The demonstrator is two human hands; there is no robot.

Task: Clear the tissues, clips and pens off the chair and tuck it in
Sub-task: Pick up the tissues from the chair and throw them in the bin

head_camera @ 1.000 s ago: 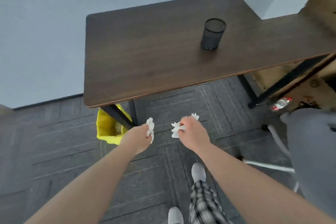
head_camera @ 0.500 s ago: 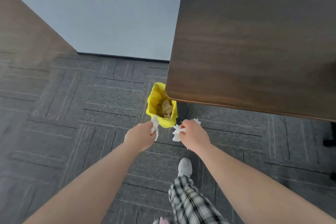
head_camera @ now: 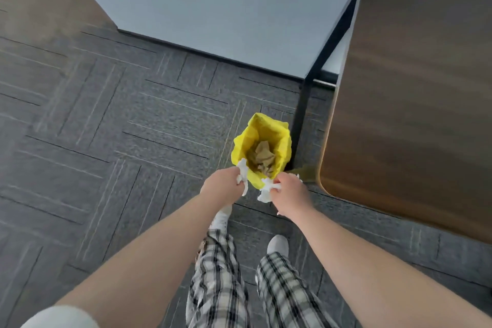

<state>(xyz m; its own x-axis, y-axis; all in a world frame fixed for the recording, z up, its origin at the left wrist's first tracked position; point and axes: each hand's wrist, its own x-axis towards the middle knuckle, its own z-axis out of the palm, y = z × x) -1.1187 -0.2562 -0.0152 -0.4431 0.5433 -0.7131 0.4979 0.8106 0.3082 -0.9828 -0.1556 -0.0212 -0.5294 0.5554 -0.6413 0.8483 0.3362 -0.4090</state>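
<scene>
Left hand (head_camera: pixel 222 185): fingers squeeze a white tissue (head_camera: pixel 242 173).
Right hand (head_camera: pixel 288 192): fingers pinch another tissue (head_camera: pixel 267 190).
Yellow bin (head_camera: pixel 241 149): on the floor at 12 o'clock from both hands, beside the desk leg (head_camera: pixel 299 120).
Do it well: hold both hands right over the opening, then let go.

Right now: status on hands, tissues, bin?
Left hand shut on crumpled white tissue. Right hand shut on second tissue wad. Both at yellow-lined bin rim; nothing blocking.
</scene>
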